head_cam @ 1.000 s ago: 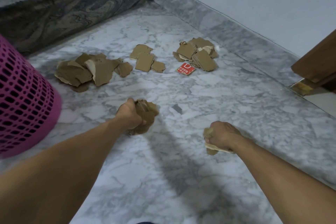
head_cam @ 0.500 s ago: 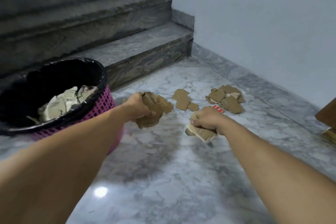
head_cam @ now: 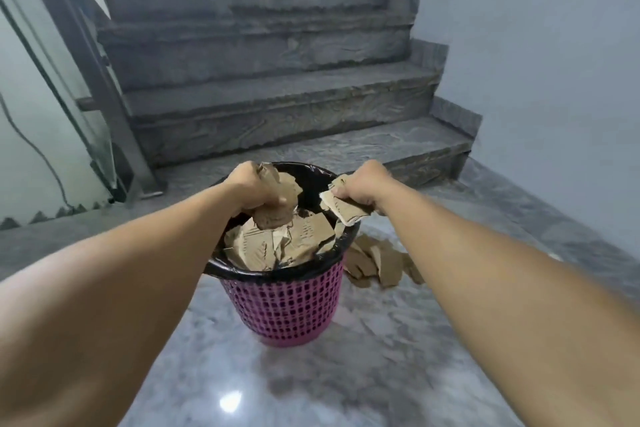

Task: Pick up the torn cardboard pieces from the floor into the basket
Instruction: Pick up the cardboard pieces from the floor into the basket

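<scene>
Grey marble floor (head_cam: 346, 374) runs up to a dark stone staircase (head_cam: 263, 107), and on it stands a pink mesh basket (head_cam: 282, 308) with a black liner, already holding torn cardboard scraps (head_cam: 273, 246). Above its left rim the left hand (head_cam: 249, 189) has its grip curled tight round a crumpled wad of cardboard (head_cam: 277, 201), while over the right rim the right hand (head_cam: 360, 189) pinches a flat torn piece (head_cam: 344, 210). More cardboard pieces (head_cam: 379, 262) lie on the floor just beside the basket's right side.
</scene>
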`<state>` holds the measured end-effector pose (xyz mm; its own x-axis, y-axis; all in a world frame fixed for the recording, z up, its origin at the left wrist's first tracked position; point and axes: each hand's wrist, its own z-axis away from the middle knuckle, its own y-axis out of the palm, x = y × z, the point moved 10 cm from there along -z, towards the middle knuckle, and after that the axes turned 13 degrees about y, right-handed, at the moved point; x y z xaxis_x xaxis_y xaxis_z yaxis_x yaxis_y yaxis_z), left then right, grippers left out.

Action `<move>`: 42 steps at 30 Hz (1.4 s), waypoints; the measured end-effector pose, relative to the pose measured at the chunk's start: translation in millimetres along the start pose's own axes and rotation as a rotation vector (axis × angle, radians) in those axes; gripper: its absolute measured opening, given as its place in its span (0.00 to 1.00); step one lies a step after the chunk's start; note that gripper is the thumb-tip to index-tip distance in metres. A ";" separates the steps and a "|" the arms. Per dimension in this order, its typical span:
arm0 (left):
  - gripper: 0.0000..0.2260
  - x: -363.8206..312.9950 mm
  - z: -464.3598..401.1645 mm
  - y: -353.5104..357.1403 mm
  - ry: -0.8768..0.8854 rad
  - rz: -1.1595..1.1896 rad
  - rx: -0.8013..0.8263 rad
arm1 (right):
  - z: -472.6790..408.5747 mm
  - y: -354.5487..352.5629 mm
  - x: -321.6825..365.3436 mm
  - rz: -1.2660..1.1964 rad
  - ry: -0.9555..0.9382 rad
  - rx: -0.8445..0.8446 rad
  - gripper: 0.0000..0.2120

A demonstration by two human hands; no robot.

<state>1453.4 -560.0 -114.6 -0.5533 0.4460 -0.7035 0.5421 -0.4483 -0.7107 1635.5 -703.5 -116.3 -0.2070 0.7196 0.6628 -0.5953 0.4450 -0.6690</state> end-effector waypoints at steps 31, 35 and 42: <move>0.17 -142.7 -97.7 169.0 0.408 -0.151 0.364 | -75.4 -161.7 -148.1 0.154 0.359 0.015 0.11; 0.17 -151.4 -109.5 234.9 0.371 -0.165 0.453 | -112.6 -180.7 -206.5 0.157 0.412 0.030 0.11; 0.30 -96.7 -142.1 349.7 0.191 -0.278 0.514 | -188.4 -195.6 -339.6 0.146 0.555 0.033 0.11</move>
<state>1786.4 -649.9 -295.9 -0.4809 0.7095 -0.5151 -0.0070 -0.5906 -0.8070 1968.4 -934.5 -273.9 0.1443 0.9482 0.2829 -0.6167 0.3097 -0.7237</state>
